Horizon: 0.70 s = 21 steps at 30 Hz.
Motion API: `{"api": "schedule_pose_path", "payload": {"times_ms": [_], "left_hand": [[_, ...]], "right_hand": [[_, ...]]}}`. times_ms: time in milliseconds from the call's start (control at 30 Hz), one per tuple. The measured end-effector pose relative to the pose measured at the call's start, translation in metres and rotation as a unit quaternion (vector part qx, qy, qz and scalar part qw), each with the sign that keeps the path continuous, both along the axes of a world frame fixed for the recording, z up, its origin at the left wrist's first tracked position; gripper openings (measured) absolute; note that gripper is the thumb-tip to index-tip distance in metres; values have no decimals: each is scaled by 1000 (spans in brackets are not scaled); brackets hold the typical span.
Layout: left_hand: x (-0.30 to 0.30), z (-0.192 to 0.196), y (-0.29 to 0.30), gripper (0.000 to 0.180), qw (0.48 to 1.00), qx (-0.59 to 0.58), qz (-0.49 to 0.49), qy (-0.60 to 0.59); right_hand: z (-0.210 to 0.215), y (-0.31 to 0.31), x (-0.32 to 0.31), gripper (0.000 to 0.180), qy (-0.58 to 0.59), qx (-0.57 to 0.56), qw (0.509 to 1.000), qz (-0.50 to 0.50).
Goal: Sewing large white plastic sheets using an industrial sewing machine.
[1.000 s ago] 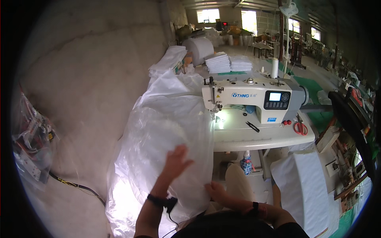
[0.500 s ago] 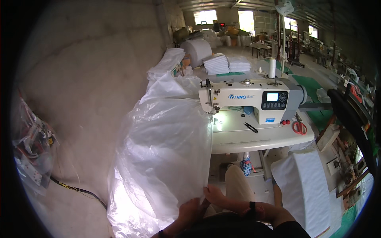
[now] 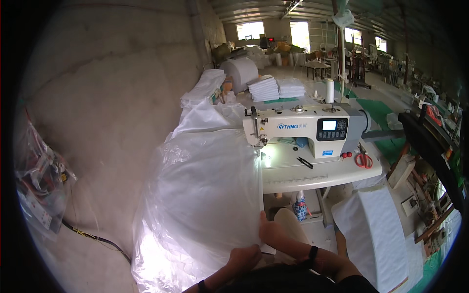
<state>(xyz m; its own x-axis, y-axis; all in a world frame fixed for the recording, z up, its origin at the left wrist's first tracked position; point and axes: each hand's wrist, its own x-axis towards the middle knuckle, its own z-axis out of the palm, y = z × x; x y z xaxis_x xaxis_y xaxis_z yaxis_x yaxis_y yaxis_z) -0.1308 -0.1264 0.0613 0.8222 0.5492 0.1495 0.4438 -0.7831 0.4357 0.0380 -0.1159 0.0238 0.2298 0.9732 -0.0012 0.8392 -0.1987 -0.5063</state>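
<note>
Beside the sewing table, both hands, left and right, pinch the plastic sheet's edge, keeping it taut toward the machine.

A small lit screen, pale blue-white and rectangular, sits in a dark control panel on the front of the white sewing machine, with a blue label to its left on the machine's arm and a small blue sticker just below the panel. Against the wall at the far left hangs a clear plastic packet with red, white and dark contents showing through it.
</note>
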Motion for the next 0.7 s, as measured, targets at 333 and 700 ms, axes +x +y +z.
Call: {"api": "schedule_pose_path", "payload": {"times_ms": [333,700], "left_hand": [[-22,-79,28,57,977,130,167,-11],[-135,-44,22,23,940,48,309,-136]], "right_hand": [[-28,70,27,43,387,160,900,-117],[-2,131,50,51,384,166,899,-133]]}}
